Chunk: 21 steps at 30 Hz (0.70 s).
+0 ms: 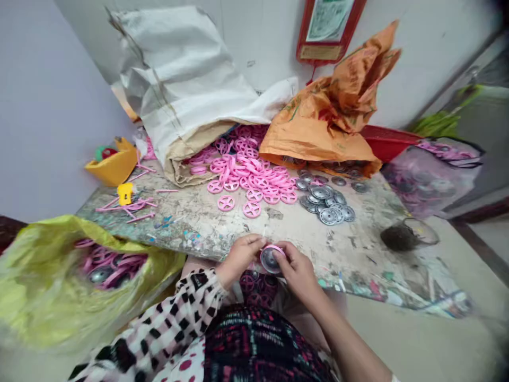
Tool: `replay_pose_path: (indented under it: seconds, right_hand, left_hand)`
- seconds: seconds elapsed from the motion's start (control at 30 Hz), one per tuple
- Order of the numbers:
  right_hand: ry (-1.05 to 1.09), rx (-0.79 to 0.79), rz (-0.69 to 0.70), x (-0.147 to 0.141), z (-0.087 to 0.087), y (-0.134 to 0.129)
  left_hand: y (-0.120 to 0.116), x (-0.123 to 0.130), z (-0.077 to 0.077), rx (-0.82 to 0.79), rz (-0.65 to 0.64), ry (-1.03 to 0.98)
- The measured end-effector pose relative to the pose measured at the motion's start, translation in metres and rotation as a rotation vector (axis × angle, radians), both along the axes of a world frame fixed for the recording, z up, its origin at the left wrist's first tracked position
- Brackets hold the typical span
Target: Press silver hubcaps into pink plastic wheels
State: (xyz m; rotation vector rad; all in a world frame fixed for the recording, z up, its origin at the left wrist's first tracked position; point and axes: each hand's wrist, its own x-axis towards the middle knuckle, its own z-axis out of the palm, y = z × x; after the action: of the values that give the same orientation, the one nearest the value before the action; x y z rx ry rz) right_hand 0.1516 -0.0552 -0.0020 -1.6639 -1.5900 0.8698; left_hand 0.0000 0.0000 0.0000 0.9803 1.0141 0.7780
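A pink toy wheel with a grey hubcap on its face is held just over the table's near edge. My right hand grips it from the right, thumb on the grey face and fingers at the pink rim. From the left, my left hand is closed with thumb and fingertips at the rim's upper left. Beyond my hands lies a heap of pink spoked wheels. To its right is a pile of grey hubcaps. More pink wheels show below, at my lap.
A white sack and an orange sack lean at the back of the worn table. A yellow bag of wheels stands left. Pink rods and a yellow piece lie left; a clear cup sits right.
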Motion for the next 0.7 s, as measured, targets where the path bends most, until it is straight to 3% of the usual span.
replay_pose_path:
  seconds: [0.17, 0.27, 0.33, 0.43, 0.5, 0.6, 0.7]
  right_hand:
    - [-0.171, 0.04, 0.181, 0.008, 0.001, -0.018]
    - [-0.349, 0.027, 0.312, 0.008, 0.002, -0.032]
    - [-0.433, 0.031, 0.317, 0.011, -0.001, -0.037]
    - [-0.489, 0.1, 0.21, 0.029, -0.009, -0.029]
    - [-0.515, 0.177, 0.102, 0.052, -0.014, -0.012]
    - [-0.659, 0.236, -0.11, 0.093, -0.019, 0.024]
    - [-0.848, 0.135, -0.303, 0.126, -0.019, 0.056]
  left_hand:
    - [0.028, -0.026, 0.008, 0.043, 0.063, 0.07]
    - [0.048, -0.057, 0.013, 0.266, 0.186, 0.363]
    - [0.06, -0.082, 0.015, 0.405, 0.24, 0.666]
    - [0.072, -0.119, 0.014, 0.539, 0.263, 1.133]
    - [0.077, -0.138, 0.013, 0.549, 0.324, 1.311]
    - [0.079, -0.152, 0.012, 0.447, 0.472, 1.317]
    - [0.078, -0.152, 0.015, 0.285, 0.551, 1.182]
